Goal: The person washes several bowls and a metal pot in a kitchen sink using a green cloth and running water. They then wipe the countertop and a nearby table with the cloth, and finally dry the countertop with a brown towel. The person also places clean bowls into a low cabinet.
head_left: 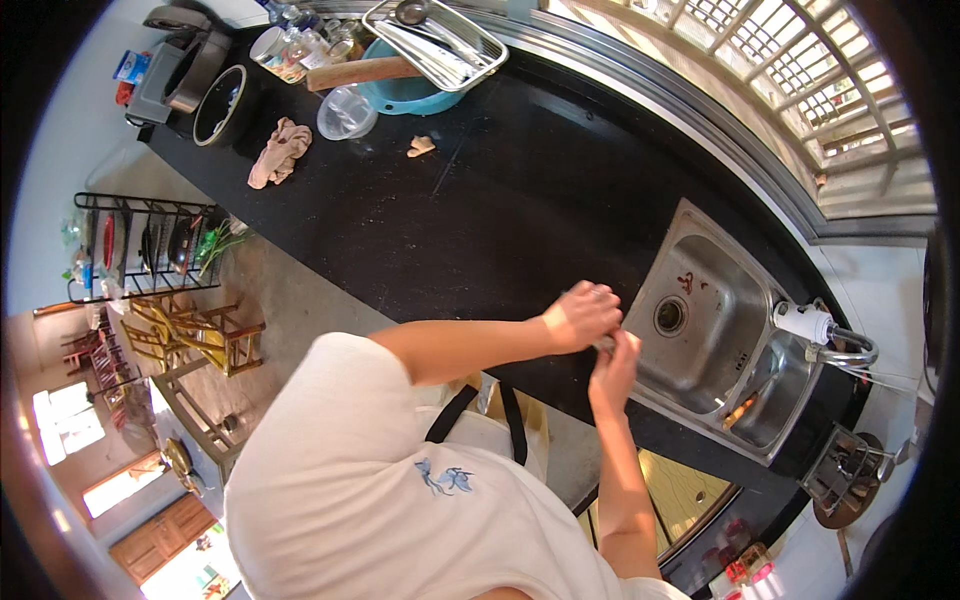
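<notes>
A black kitchen counter [440, 230] runs across the view, seen from above the person's head. Far along it lie one crumpled beige cloth [279, 152], one clear plastic bowl [346, 113], one small pale scrap [421, 146], one teal basin [405, 92] and one metal tray [436, 40]. Nearer, at the counter's front edge just beside the sink, the person's two hands meet. The left hand [585, 315] is curled into a loose fist, and the right hand [616, 360] comes up from below to touch it. Between them a small greyish thing [604, 345] peeks out; it is too small and too covered to name, and its long axis cannot be told. Both hands appear closed around it, equally near. Straight to the right of the hands lies one single-bowl steel sink [700, 270] with one round drain [669, 315]. At the sink's far right corner stands one tap with a white head [805, 322].
</notes>
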